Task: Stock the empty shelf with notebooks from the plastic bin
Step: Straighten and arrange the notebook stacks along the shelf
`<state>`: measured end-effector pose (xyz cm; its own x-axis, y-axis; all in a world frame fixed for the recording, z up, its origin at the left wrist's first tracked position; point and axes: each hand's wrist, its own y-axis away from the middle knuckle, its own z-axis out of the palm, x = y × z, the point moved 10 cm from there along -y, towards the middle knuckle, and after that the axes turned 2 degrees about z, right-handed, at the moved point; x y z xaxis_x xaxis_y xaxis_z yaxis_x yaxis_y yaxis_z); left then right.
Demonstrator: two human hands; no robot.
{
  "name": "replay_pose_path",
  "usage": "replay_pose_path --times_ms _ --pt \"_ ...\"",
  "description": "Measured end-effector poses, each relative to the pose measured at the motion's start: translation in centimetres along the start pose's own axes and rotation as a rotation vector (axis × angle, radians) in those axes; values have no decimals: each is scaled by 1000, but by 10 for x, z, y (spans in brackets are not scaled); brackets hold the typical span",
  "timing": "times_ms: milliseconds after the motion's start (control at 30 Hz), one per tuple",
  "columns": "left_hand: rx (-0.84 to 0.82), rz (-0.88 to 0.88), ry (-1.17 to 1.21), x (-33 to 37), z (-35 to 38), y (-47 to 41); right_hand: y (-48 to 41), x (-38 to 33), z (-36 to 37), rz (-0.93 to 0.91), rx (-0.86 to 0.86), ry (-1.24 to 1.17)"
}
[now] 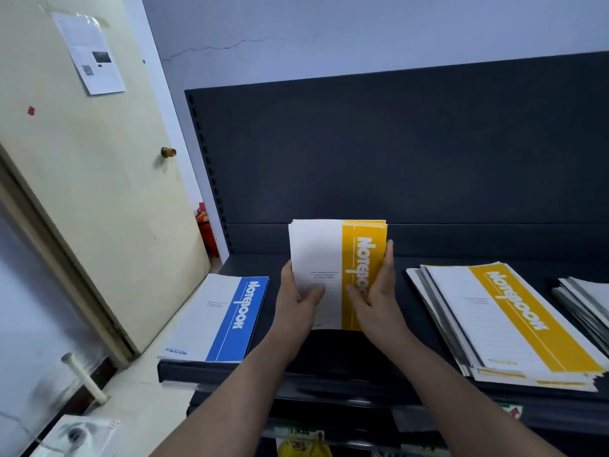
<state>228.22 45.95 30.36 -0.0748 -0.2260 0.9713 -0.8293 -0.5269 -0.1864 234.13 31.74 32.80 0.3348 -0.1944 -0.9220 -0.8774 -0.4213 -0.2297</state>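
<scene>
A blue notebook (219, 319) lies at the shelf's (329, 377) left end. Your left hand (295, 300) and right hand (374, 291) clamp an upright yellow notebook stack (336, 258), its bottom edge hidden behind them. Right, a fanned yellow pile (507, 324) lies flat; a further pile (586, 301) is cut off.

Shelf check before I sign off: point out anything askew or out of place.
The yellow notebook stack on the shelf is fanned out, its edges splayed and overhanging the front lip. The blue notebook stack sits squarer. Both hands hold another yellow bundle upright.
</scene>
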Motion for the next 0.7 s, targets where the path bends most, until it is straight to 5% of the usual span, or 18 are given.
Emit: replay_pose_path --times_ms 167,367,700 --pt "46 168 -149 8 -1 9 6 9 6 -36 -7 110" --pt "66 165 -278 11 -2 0 -5 12 5 17 -42 112" --pt "122 202 -180 4 -4 11 10 20 10 -60 -3 14"
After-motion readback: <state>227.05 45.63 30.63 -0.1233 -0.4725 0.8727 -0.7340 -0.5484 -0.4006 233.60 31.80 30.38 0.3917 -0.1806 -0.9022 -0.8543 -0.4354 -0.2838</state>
